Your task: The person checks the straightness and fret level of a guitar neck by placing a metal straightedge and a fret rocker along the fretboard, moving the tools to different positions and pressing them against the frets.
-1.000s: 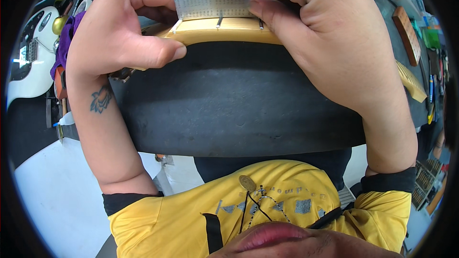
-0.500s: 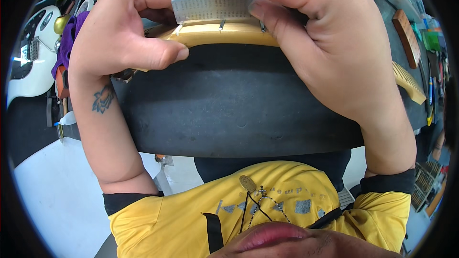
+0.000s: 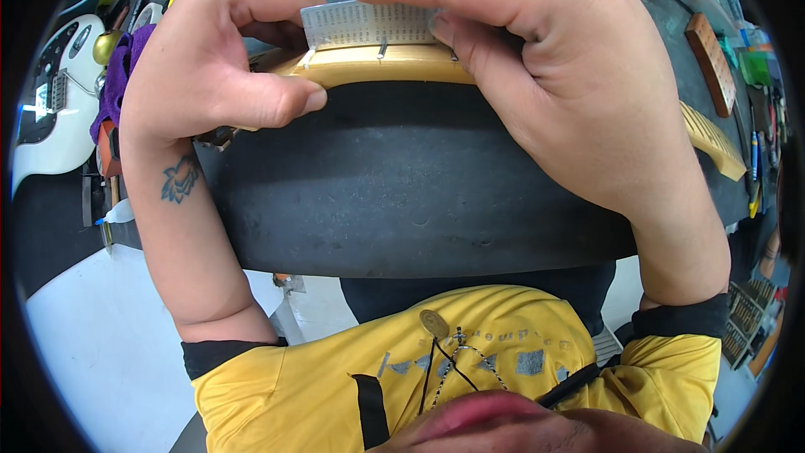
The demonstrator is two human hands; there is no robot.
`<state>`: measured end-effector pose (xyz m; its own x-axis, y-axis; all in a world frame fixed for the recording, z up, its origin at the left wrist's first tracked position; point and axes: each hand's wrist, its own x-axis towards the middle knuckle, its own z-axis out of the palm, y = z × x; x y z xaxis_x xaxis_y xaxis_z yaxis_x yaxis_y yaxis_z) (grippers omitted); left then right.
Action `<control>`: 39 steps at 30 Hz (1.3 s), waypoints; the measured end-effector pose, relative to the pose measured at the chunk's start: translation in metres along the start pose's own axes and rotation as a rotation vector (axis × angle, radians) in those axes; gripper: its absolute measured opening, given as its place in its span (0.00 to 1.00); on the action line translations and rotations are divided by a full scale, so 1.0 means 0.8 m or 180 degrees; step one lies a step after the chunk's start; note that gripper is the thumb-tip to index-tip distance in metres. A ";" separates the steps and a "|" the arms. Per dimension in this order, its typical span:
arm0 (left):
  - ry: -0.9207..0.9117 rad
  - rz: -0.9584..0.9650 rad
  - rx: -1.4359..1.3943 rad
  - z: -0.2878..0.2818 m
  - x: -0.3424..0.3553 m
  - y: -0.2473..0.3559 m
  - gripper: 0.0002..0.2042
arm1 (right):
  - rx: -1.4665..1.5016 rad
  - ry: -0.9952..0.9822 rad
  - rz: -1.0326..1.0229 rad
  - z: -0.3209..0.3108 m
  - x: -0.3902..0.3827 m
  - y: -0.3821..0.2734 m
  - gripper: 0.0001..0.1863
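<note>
A pale wooden guitar neck lies across the bench before me, with metal frets showing on its top. My left hand is closed round the neck's left part, thumb along the near side and fingers partly hidden behind. Standing on edge over the frets is a thin silvery plate covered in small printed columns, a flat gauge by its look. My right hand pinches its right end between thumb and forefinger, hiding that end and the neck beneath.
A dark bench mat spreads between my arms. At left sit a white guitar body and a purple cloth. To the right are a brown wooden block, a slotted pale wooden piece and several hand tools.
The plate and neck have shifted slightly toward me in view. My right hand has slid a little to the left; both hands keep their grip.
</note>
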<state>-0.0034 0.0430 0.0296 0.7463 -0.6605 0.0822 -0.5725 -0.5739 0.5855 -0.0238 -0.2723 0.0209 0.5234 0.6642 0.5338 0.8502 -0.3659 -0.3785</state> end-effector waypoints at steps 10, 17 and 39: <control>-0.0343 -0.0512 -0.0196 0.001 0.023 0.019 0.28 | -0.0043 -0.0020 0.0005 -0.005 -0.002 -0.002 0.20; -0.0305 -0.0419 -0.0218 0.025 0.023 0.032 0.28 | -0.0006 0.0256 0.0298 -0.024 -0.008 0.011 0.20; 0.0015 0.0352 -0.0008 0.049 0.035 0.026 0.23 | -0.1229 -0.1380 0.2560 -0.115 -0.075 0.125 0.21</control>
<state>-0.0077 -0.0066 0.0121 0.6802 -0.7175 0.1502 -0.6506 -0.4964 0.5747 0.0348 -0.4086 0.0204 0.9524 0.2776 -0.1260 0.2509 -0.9485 -0.1931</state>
